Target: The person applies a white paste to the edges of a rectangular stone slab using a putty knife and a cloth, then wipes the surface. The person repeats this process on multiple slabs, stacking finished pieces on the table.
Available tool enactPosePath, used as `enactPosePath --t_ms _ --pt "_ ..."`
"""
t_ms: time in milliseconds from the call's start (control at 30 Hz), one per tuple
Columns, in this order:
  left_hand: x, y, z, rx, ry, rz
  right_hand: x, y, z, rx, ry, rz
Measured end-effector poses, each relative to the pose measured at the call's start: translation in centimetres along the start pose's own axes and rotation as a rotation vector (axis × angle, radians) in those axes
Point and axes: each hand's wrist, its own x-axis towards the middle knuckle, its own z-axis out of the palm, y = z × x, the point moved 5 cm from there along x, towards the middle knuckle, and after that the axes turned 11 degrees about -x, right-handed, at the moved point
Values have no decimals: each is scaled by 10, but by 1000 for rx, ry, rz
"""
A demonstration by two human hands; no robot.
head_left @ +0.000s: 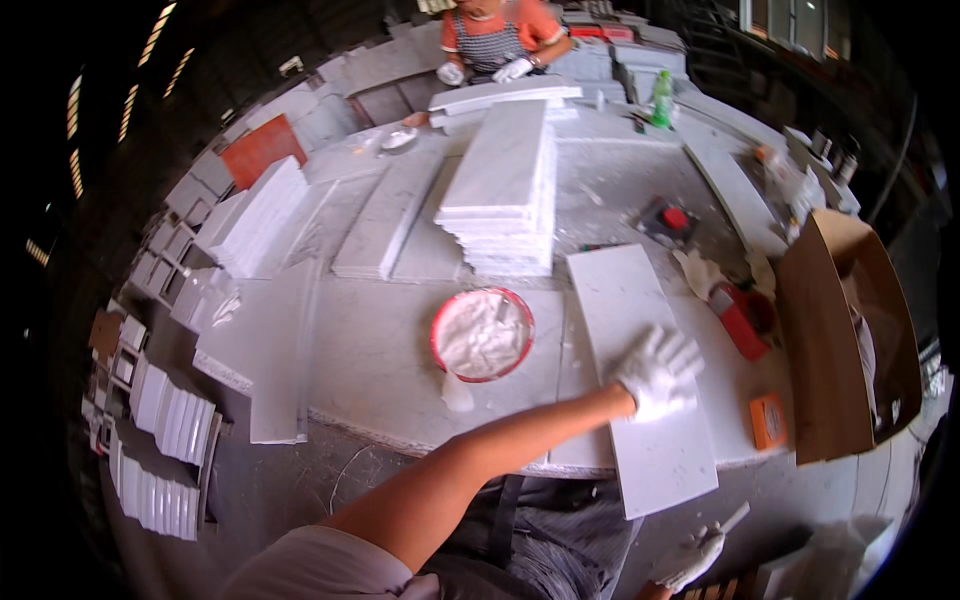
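My left hand (660,375), in a white glove, lies with fingers spread on a long white stone slab (625,300). The slab's near end juts past the table's front edge. Low at the right, beside that end, my gloved right hand (693,562) is closed on a small flat tool with a pale blade (736,517), perhaps a scraper; its handle is hidden in the fist. Left of the slab stands a red-rimmed bowl (437,350) of white paste, with a white lump (457,393) against its near side.
A tall stack of white slabs (500,190) rises mid-table, with more slabs (260,215) at the left. An open cardboard box (815,350), an orange box (768,421) and a red tool (738,318) sit at the right. Across the table is a person in an apron (497,45).
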Motion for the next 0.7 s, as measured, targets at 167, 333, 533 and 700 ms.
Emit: enactPosePath --t_ms 167,333,533,700 --pt "-71 127 25 -323 -152 410 -27 -56 17 -126 136 -312" --pt "-123 159 54 -295 -86 551 -41 -72 38 -72 81 -473" --pt "-179 139 -29 -526 249 602 -49 -85 55 -11 14 -599" --pt "-216 101 -77 -745 400 439 -54 -99 95 -92 -130 -571"
